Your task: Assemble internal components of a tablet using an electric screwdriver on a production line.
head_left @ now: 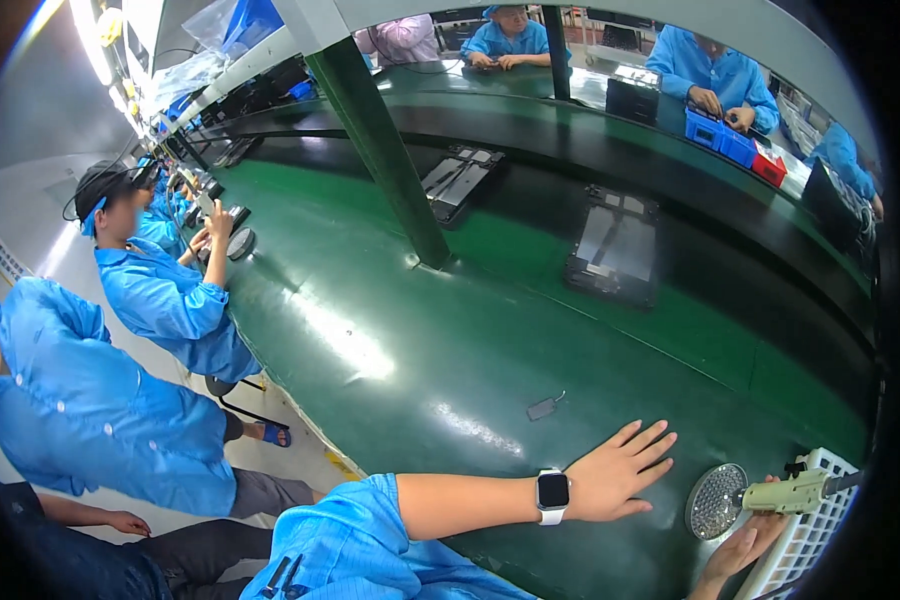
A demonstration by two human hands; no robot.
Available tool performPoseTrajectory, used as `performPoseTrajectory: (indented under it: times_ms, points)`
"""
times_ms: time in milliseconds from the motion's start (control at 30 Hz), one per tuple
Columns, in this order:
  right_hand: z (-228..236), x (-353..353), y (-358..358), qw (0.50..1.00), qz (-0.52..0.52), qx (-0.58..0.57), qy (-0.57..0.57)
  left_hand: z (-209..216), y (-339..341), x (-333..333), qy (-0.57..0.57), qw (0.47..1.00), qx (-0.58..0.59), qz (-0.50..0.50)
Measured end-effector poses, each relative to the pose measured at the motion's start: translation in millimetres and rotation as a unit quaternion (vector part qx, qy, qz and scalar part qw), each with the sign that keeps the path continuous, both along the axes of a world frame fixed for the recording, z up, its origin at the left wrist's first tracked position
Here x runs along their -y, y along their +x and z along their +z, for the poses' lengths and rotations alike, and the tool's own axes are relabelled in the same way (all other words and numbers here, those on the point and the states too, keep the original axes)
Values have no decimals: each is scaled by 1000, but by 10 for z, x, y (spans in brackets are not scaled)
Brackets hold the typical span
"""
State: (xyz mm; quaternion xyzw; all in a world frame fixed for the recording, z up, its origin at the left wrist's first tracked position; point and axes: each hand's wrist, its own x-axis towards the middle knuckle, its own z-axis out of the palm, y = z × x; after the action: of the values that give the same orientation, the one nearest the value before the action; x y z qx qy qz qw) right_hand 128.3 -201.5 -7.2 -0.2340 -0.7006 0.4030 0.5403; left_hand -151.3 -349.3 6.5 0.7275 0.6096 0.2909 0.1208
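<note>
My left hand [620,475] lies flat on the green work mat [460,350], its fingers spread and nothing in it. A watch with a white strap [552,491] is on that wrist. Beyond the fingertips rests a small dark flat part with a short lead [543,408]. At the lower right, my right hand [755,545] is at a pale green electric screwdriver [788,496], with fingers curled under its body and partly hidden. The tool's front end reaches over a round metal dish [716,502] that seems filled with tiny pieces, too small to name.
A white slotted basket [805,540] stands beside the screwdriver. Two opened tablet-like devices [615,245] lie on the dark conveyor strip. A green post [380,150] rises from the bench. Co-workers in blue [165,285] work along the left and across the bench, near blue bins [720,135].
</note>
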Motion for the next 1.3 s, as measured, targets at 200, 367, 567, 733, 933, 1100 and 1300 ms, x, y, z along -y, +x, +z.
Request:
performPoseTrajectory:
  times_ms: [200, 367, 567, 733, 933, 1100, 1300]
  points:
    - [36, -33, -74, 980, -29, -137, -138, -32, 13, -6, -9, 1000, -8, -1]
    - [-92, -212, 68, 985, -37, -106, -128, -30, 14, -15, -9, 1000, -16, -3]
    - [-258, -394, 282, 989, -81, 10, -119, -33, 26, -30, -12, 1000, -20, -5]
    - [-311, -343, 516, 970, -135, 171, -106, -49, 24, -28, -8, 1000, -16, -3]
    - [257, 446, 555, 794, -232, 561, -21, -33, 16, -17, -12, 1000, -11, -4]
    - [366, 936, 535, 782, -104, 610, 70, -13, 14, 9, -16, 1000, -25, -2]
    - [413, 998, 393, 713, -122, 683, 102, -19, 15, 171, -32, 998, -41, -46]
